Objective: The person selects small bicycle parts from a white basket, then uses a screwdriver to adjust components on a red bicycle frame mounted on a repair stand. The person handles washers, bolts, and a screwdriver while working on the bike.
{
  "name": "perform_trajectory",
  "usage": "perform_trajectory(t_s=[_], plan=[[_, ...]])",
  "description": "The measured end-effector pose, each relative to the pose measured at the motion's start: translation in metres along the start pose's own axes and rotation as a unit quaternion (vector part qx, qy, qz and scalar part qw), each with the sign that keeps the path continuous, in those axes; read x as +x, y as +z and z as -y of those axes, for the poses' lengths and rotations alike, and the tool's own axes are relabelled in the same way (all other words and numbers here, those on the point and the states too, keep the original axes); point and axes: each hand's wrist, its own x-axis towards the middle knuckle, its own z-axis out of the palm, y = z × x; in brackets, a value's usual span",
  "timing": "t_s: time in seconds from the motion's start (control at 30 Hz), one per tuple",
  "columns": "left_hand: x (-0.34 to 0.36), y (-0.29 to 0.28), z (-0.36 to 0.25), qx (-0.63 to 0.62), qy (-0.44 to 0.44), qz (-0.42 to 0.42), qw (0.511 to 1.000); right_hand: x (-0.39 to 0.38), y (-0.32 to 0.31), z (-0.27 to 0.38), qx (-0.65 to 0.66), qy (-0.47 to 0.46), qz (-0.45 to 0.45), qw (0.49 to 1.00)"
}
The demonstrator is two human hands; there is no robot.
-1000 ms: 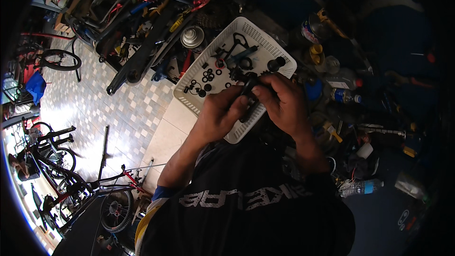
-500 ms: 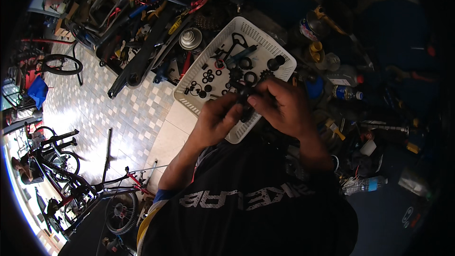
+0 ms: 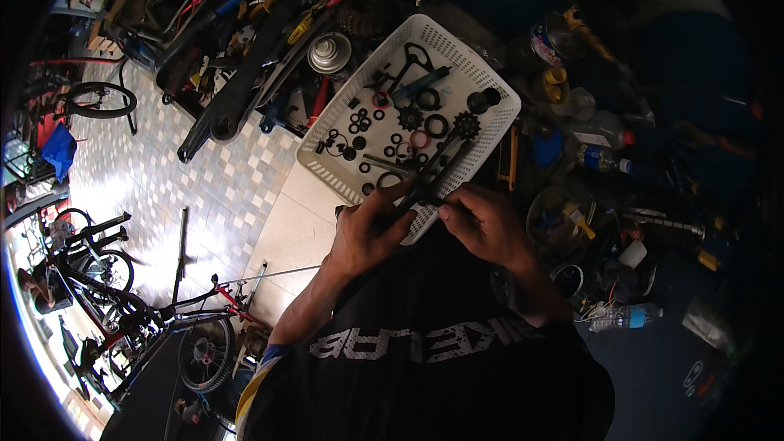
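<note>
left hand (image 3: 365, 230) grips dark part (image 3: 420, 194); right hand (image 3: 492, 225) pinches its end; white basket (image 3: 464, 59) beneath

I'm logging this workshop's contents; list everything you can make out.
perforated basket: one, white, centre
toothed wheels: two, black, basket
rings: many, mostly black, basket
slender parts: uncounted, dark, at hands
can: one, silver, left of basket
mixed parts: many, varied colours, upper left
bicycle wheels: at least three, dark, left
plastic bottles: several, clear, right
floor tiles: many, greyish, left
garment: one, black, bottom centre
left hand: one, bare, centre
right hand: one, bare, centre
</note>
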Motion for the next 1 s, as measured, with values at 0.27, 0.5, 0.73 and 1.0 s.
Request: perform_trajectory(t_s=[0.27,0.5,0.73,1.0], plan=[[0.000,0.001,0.005,0.013,0.015,0.034,0.999,0.008,0.001,-0.001,-0.009,-0.012,0.024,1.000],[-0.001,-0.004,-0.001,-0.034,-0.061,0.067,0.995,0.025,-0.018,-0.007,-0.025,-0.026,0.028,0.999],[-0.014,-0.021,0.018,-0.148,-0.119,-0.007,0.982,0.068,-0.075,0.030,-0.097,-0.098,-0.031,0.990],[-0.031,-0.062,0.042,-0.205,-0.107,-0.189,0.955,0.136,-0.085,0.010,-0.213,-0.074,-0.051,0.973]])
